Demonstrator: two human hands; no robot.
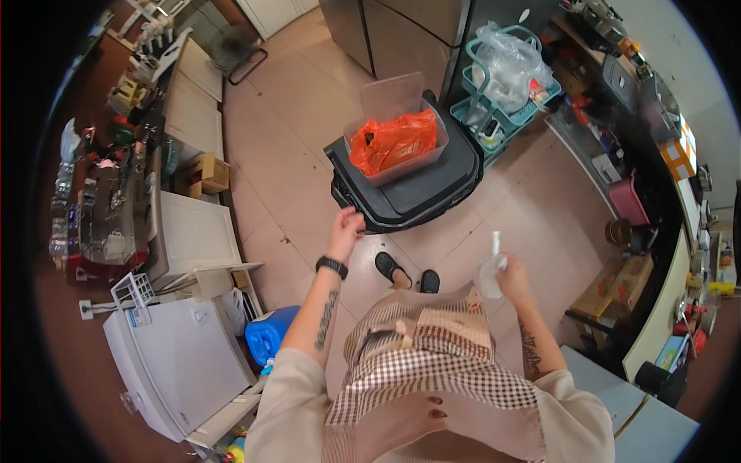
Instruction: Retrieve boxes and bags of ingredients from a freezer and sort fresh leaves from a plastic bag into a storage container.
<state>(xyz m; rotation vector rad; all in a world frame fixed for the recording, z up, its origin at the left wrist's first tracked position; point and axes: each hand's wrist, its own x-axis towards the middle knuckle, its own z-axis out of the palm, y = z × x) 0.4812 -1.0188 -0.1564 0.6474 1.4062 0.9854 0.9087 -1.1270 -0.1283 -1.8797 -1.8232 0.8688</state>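
My left hand (345,231), with a black watch on its wrist, hovers by the near left corner of a large black lidded case (399,202). Its fingers are loosely bent and nothing shows in them; whether they touch the case is unclear. Off to the right, my right hand (514,279) grips a small translucent plastic item (490,278) with a white stem pointing up. On the case stands a clear plastic box (399,173), its lid (393,95) raised upright at the back. An orange-red plastic bag (393,142) fills the box.
A teal tiered cart (503,124) with plastic bags stands behind the case, by a dark refrigerator (405,35). Cabinets (194,226), a white appliance (179,353) and a blue jug (269,335) line the left. Cluttered shelves and cardboard boxes (613,286) are on the right.
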